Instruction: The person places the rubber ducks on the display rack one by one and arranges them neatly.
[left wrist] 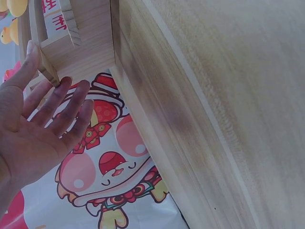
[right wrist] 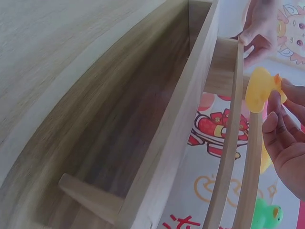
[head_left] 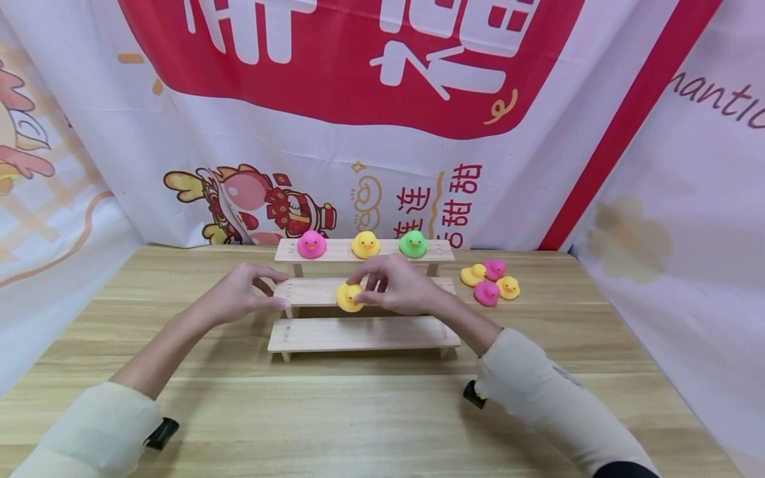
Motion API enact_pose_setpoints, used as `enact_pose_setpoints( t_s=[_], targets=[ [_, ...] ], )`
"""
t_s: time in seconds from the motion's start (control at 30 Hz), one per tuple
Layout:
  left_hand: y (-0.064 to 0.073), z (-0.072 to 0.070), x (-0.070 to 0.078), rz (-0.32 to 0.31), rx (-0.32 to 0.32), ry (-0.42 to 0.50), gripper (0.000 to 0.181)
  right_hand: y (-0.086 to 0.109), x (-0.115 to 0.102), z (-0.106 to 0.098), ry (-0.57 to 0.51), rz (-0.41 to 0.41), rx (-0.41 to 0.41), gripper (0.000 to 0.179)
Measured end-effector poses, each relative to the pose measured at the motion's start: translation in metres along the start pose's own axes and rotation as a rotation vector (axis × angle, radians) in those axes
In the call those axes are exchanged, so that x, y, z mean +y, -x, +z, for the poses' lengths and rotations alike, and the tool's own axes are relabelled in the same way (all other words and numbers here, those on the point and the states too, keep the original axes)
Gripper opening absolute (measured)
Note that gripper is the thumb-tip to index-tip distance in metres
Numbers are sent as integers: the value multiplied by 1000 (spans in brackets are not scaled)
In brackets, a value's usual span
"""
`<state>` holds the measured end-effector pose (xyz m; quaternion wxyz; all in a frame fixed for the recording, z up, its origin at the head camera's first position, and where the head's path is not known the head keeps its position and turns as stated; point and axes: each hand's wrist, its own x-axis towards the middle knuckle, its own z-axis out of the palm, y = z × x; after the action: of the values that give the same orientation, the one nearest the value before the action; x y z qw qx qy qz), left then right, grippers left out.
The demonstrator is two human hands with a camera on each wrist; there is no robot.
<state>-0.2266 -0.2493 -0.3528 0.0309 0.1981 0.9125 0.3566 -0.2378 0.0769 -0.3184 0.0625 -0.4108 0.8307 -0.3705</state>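
Note:
A pale wooden three-step display rack [head_left: 364, 334] stands on the table. My right hand [head_left: 400, 285] pinches a yellow rubber duck [head_left: 349, 297] between thumb and fingers, in front of the middle step. The right wrist view shows this duck [right wrist: 259, 90] at the fingertips, close to the step's edge. At the rack's left end, my left hand [head_left: 242, 295] holds the end of the middle step, thumb on one side and fingers on the other. Along the top step sit a pink duck [head_left: 312, 245], a yellow duck [head_left: 366, 245] and a green duck [head_left: 413, 244].
Right of the rack, two yellow and two pink ducks [head_left: 487, 293] lie in a cluster on the wooden table [head_left: 352, 418]. A printed white and red cloth [head_left: 358, 99] hangs behind the table, with more cloth at both sides.

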Motion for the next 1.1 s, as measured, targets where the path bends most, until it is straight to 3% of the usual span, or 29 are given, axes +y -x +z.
enact_pose_setpoints(
  t_s=[0.57,1.1],
  targets=[
    [1,0,3,12,1,-24,49,-27,-14,20,53,-49,0,24],
    [1,0,2,-1,-11,-16,50,-49,-21,34,63,10,36,25]
  ],
)
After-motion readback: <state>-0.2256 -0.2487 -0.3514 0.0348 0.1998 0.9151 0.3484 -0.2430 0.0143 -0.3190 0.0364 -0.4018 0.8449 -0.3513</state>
